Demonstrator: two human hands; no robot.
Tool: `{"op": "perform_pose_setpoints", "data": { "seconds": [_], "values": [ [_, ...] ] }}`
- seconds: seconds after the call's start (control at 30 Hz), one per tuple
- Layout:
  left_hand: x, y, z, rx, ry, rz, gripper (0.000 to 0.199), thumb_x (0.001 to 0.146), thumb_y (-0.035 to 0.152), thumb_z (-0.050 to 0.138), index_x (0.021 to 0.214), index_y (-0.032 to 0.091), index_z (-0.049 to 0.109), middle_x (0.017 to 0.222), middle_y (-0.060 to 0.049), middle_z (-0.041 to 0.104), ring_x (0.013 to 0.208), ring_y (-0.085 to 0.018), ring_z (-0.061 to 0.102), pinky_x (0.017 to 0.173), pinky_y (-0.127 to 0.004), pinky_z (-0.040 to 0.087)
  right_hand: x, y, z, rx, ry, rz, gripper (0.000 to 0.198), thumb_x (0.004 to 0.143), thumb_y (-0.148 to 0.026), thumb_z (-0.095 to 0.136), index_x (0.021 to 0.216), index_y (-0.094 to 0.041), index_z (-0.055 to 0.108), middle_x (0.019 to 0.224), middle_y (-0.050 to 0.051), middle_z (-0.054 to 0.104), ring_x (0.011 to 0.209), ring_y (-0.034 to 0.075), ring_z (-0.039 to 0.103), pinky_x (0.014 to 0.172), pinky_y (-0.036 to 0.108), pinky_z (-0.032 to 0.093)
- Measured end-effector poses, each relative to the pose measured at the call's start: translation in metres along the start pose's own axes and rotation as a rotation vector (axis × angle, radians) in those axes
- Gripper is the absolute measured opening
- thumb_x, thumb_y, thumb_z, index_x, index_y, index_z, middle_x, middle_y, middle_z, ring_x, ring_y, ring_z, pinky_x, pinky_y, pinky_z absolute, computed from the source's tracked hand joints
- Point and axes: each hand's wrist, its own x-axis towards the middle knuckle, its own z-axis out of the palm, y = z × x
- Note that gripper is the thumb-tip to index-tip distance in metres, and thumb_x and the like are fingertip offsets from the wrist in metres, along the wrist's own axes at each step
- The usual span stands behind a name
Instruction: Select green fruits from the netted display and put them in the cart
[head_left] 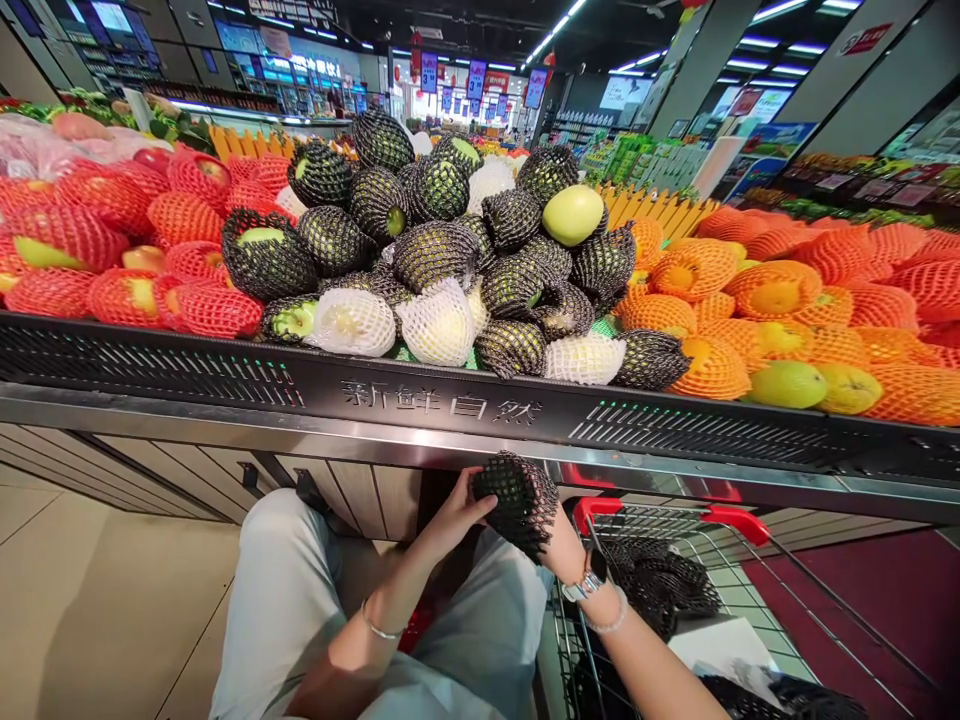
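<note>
Low in front of the display, between my knees and the shelf edge, a green fruit shows dimly through a black foam net sleeve. My left hand grips its left side, with the thumb on the near face and the fingers behind. The net's open end is drawn over my right hand, so its fingers are hidden under the mesh around the fruit's right side. Just above, the rack holds a heap of similar black-netted fruits, a few white-netted fruits and a bare yellow-green fruit.
A wire shopping cart with red corners stands at my right, holding loose black nets and a white box. Red-netted fruits fill the rack's left, orange-netted fruits its right. A black slotted rail fronts the rack.
</note>
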Motion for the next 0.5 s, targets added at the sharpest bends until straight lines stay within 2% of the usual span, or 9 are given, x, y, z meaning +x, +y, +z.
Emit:
{"op": "perform_pose_setpoints", "data": {
  "seconds": [0.07, 0.17, 0.3, 0.33, 0.5],
  "values": [
    [0.003, -0.002, 0.001, -0.078, 0.036, -0.003, 0.063, 0.061, 0.050, 0.087, 0.108, 0.022, 0.056, 0.102, -0.003, 0.062, 0.087, -0.018, 0.061, 0.068, -0.028, 0.052, 0.009, -0.004, -0.004, -0.050, -0.039, -0.046, 0.040, 0.089, -0.013, 0.045, 0.119, -0.024, 0.070, 0.102, 0.009, 0.077, 0.104, 0.024, 0.070, 0.101, 0.045, 0.056],
    [0.006, -0.002, 0.001, -0.128, 0.055, 0.011, 0.061, 0.059, 0.052, 0.088, 0.102, 0.021, 0.058, 0.096, -0.002, 0.062, 0.080, -0.016, 0.060, 0.064, -0.027, 0.052, 0.016, -0.006, -0.007, -0.111, -0.030, 0.004, 0.038, 0.089, -0.010, 0.044, 0.114, -0.022, 0.071, 0.103, 0.010, 0.076, 0.105, 0.025, 0.069, 0.098, 0.043, 0.057],
    [0.007, -0.003, 0.000, -0.193, 0.081, 0.013, 0.055, 0.062, 0.048, 0.086, 0.102, 0.022, 0.060, 0.095, -0.001, 0.064, 0.080, -0.016, 0.060, 0.068, -0.027, 0.051, 0.010, -0.003, -0.012, -0.150, 0.045, 0.057, 0.028, 0.091, -0.013, 0.046, 0.082, -0.018, 0.071, 0.072, 0.010, 0.071, 0.072, 0.024, 0.069, 0.070, 0.037, 0.062],
    [0.007, -0.004, 0.000, -0.211, 0.087, 0.007, 0.053, 0.063, 0.048, 0.085, 0.103, 0.023, 0.061, 0.093, -0.001, 0.064, 0.080, -0.016, 0.060, 0.068, -0.027, 0.050, 0.008, -0.003, -0.014, -0.150, 0.059, 0.053, 0.028, 0.092, -0.015, 0.045, 0.079, -0.019, 0.070, 0.069, 0.009, 0.069, 0.067, 0.024, 0.068, 0.067, 0.037, 0.062],
    [0.009, -0.009, -0.002, -0.280, 0.105, -0.022, 0.048, 0.065, 0.048, 0.082, 0.101, 0.025, 0.061, 0.086, 0.000, 0.064, 0.075, -0.016, 0.059, 0.068, -0.029, 0.047, 0.011, -0.010, -0.024, -0.097, 0.147, 0.042, 0.022, 0.094, -0.020, 0.045, 0.096, -0.022, 0.067, 0.089, 0.009, 0.072, 0.090, 0.025, 0.071, 0.087, 0.043, 0.061]
  ]
}}
